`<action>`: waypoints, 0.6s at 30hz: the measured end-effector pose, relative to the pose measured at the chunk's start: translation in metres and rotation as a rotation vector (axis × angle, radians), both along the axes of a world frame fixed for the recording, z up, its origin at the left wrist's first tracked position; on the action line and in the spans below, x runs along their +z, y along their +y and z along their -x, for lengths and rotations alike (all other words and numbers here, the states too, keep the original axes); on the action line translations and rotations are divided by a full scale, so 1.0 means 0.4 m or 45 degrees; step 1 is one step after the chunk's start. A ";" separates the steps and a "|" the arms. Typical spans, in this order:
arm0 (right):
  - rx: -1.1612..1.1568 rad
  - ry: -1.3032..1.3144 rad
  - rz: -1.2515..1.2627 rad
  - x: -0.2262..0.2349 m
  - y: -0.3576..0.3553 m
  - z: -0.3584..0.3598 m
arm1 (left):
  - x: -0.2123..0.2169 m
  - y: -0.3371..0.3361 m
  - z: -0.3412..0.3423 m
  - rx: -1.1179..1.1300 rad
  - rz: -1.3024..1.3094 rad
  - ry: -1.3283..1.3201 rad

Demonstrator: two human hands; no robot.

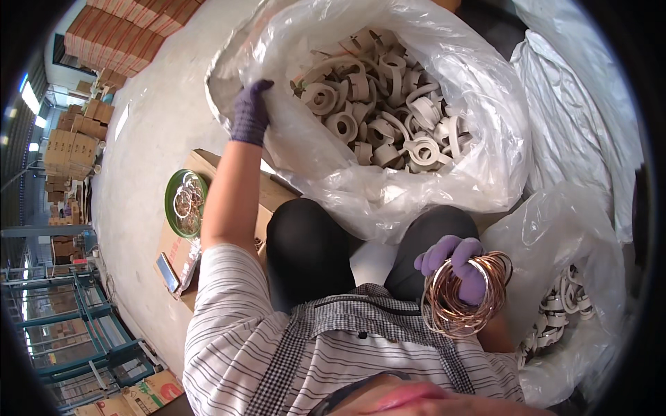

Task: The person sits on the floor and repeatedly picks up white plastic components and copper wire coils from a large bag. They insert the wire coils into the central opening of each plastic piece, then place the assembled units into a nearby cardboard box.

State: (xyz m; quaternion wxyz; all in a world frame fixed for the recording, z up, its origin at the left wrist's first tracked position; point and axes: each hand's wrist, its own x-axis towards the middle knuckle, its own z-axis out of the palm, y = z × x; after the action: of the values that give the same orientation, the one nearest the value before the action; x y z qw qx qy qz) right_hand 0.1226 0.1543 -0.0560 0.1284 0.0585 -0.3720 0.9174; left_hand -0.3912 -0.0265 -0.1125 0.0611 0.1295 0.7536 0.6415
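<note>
Head view, looking down over a seated person's lap. The left hand (250,111), in a purple glove, is closed in a pinch on the near rim of a large clear plastic bag (485,139) and draws it open. The bag holds a heap of cream-white moulded plastic ring parts with short handles (385,104). These look rigid, light and smooth; they would probably slide over one another, and each is best taken by its ring or its stem.

The right hand (458,267), also gloved in purple, has its fingers curled through a bundle of thin copper-coloured wire rings (465,295), held just above the right thigh. The rings appear springy and light, but loose; a judgement is that they would fan apart or tangle unless kept threaded on the fingers, as here.

A second clear plastic bag (562,236), at the person's right, holds more white parts (555,312).

Left of the knees stands a brown cardboard box (201,166) bearing a round green dish of wire rings (185,202) and a small flat rectangular device (166,272). Its side shows a pale label, too small to make out. Stacked brown cartons (73,149) line the far left wall, orange-banded cartons (125,35) lie at upper left, and a printed carton (156,392) sits beside blue metal racks (69,326).
</note>
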 end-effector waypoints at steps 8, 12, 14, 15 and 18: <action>0.069 0.052 0.018 -0.021 -0.016 0.023 | 0.244 0.041 -0.039 -0.089 1.349 0.280; 0.057 0.077 0.017 -0.023 -0.006 0.032 | 0.388 0.150 -0.492 -0.233 1.521 1.061; 0.079 0.043 -0.020 -0.006 -0.009 0.039 | 0.350 0.185 -0.579 -0.712 1.031 1.444; 0.087 0.054 0.044 -0.005 -0.015 0.041 | 0.294 0.221 -0.564 -1.016 0.718 1.624; 0.101 0.067 -0.002 -0.006 -0.017 0.031 | 0.002 0.210 -0.447 -1.720 1.690 0.843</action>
State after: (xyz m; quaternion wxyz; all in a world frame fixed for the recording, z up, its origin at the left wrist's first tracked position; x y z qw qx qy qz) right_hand 0.1103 0.1474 -0.0586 0.1018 0.0975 -0.3667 0.9196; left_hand -0.2124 0.0576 -0.1115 0.2594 0.6419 0.7066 -0.1460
